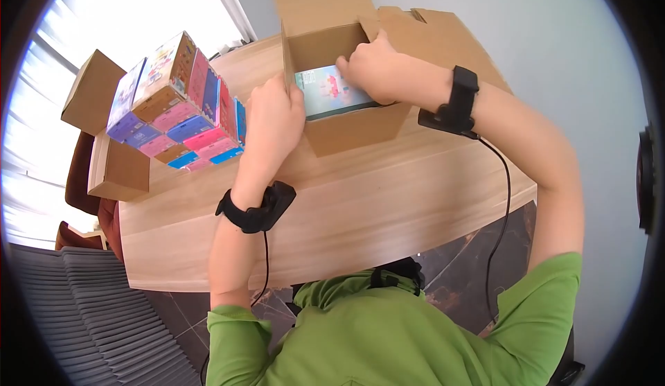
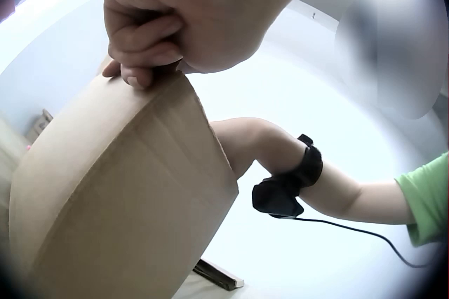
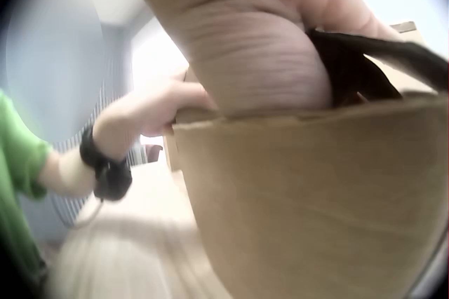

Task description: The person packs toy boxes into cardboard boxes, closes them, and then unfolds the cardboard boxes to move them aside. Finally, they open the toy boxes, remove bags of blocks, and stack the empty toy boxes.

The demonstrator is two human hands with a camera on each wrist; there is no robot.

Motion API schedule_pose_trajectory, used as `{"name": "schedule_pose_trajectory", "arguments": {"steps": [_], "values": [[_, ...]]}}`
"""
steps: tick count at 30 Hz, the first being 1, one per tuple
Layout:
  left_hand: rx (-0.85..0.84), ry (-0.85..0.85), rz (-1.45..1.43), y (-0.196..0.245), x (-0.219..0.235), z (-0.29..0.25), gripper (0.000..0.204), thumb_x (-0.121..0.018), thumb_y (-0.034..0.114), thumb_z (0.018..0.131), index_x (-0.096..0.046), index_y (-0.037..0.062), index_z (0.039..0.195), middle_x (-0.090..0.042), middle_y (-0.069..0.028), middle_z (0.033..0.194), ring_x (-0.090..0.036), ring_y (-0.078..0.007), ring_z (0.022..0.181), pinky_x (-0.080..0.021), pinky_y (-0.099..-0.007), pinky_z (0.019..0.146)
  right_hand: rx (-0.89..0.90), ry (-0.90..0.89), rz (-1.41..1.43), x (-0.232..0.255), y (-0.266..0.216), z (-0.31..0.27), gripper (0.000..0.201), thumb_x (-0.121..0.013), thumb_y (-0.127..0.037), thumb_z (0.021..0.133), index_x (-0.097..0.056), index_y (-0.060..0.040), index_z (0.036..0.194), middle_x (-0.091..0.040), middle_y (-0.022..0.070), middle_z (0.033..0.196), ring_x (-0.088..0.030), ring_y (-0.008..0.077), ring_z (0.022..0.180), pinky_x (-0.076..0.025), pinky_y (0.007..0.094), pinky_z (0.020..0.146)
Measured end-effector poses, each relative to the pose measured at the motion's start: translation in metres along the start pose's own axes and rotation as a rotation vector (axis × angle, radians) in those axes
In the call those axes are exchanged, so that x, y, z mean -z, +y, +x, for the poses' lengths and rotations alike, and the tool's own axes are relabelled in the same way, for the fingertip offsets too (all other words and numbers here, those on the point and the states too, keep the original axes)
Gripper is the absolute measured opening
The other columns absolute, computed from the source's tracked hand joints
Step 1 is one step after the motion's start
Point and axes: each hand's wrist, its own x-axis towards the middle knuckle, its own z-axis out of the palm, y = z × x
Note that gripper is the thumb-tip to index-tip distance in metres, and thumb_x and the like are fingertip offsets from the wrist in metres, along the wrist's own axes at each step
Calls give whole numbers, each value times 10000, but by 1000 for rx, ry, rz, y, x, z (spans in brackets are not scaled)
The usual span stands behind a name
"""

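An open cardboard box (image 1: 360,131) stands on the table with its flaps spread. My left hand (image 1: 275,117) grips its left wall, and in the left wrist view the fingers (image 2: 144,50) curl over the cardboard edge. Inside the mouth lies a light-blue printed box (image 1: 320,93) with a pink picture on top and a dark edge towards me. My right hand (image 1: 376,69) reaches over the near right rim and holds that printed box at its right side; some fingertips are hidden. In the right wrist view the heel of the hand lies right at the cardboard rim, beside a dark edge (image 3: 393,53).
Left of the cardboard box, a stack of colourful printed boxes (image 1: 201,133) sits on the wooden table (image 1: 332,213). Another cardboard box (image 1: 121,168) with a raised flap is at the far left. Cables (image 1: 508,185) hang from both wrist cameras. A wall is on the right.
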Motion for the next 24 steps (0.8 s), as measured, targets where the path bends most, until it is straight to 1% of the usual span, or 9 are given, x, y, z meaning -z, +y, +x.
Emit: {"name": "schedule_pose_trajectory", "arguments": {"steps": [1, 4, 7, 10, 13, 16, 19, 22, 24], "values": [[24, -11, -23, 0, 0, -1, 207, -464, 111, 808, -546, -75, 768, -556, -295, 683, -547, -461, 705, -435, -498, 679, -7, -58, 62, 2, -1, 0, 535, -668, -44, 592, -495, -5, 1096, -612, 105, 878, -593, 270, 871, -407, 510, 702], [52, 13, -22, 1, 1, -5, 211, -464, 113, 810, -544, -78, 767, -553, -304, 693, -545, -463, 718, -429, -499, 688, -9, -183, 152, 8, -2, -2, 740, -715, -28, 523, -397, -26, 1191, -578, 149, 1007, -566, 316, 942, -402, 536, 754], [-4, 4, -120, -3, -1, -5, 219, -465, 117, 811, -538, -83, 762, -548, -313, 700, -538, -470, 731, -423, -501, 697, -36, -140, 548, 23, 6, -8, 766, -757, -58, 499, -417, -47, 1186, -529, 175, 1081, -543, 332, 993, -410, 541, 784], [35, 4, -117, 0, 0, -4, 228, -465, 121, 811, -532, -91, 758, -542, -321, 697, -532, -477, 736, -415, -505, 703, -137, -125, 583, 25, 3, -6, 750, -798, -133, 467, -474, -57, 1139, -533, 178, 1062, -535, 334, 1008, -444, 495, 774], [23, 0, -112, -2, 0, -4, 235, -466, 123, 811, -532, -98, 768, -542, -320, 699, -530, -479, 735, -412, -508, 701, -152, -81, 527, 20, 4, -4, 673, -793, -191, 455, -529, -14, 1048, -549, 184, 1032, -547, 317, 981, -474, 432, 747], [39, -19, -101, -4, 2, -4, 235, -468, 123, 809, -529, -98, 755, -541, -323, 700, -524, -486, 739, -409, -510, 704, -182, 54, 512, 25, 17, -8, 620, -771, -229, 463, -554, 17, 990, -555, 192, 1029, -550, 318, 955, -482, 376, 745], [89, -81, -68, -7, 2, -2, 293, -492, 167, 821, -529, -120, 870, -530, -301, 648, -555, -441, 678, -430, -471, 667, -175, 171, 493, 31, 39, -14, 662, -744, -234, 457, -546, 32, 1029, -552, 201, 1035, -547, 316, 959, -481, 343, 759], [133, -161, -257, 5, 18, -2, 429, -494, 236, 851, -472, -106, 1108, -576, -244, 691, -589, -328, 654, -446, -404, 633, -75, 261, 515, 59, 59, -39, 652, -717, -266, 604, -494, 19, 1146, -542, 162, 1074, -535, 250, 1010, -460, 316, 808], [70, -47, -499, -2, 25, 3, 477, -465, 276, 871, -388, -31, 1229, -570, -191, 929, -588, -262, 775, -458, -346, 616, -89, 173, 743, 100, 51, -70, 504, -678, -227, 643, -521, 54, 1030, -590, 151, 939, -591, 192, 824, -493, 296, 644]]}}
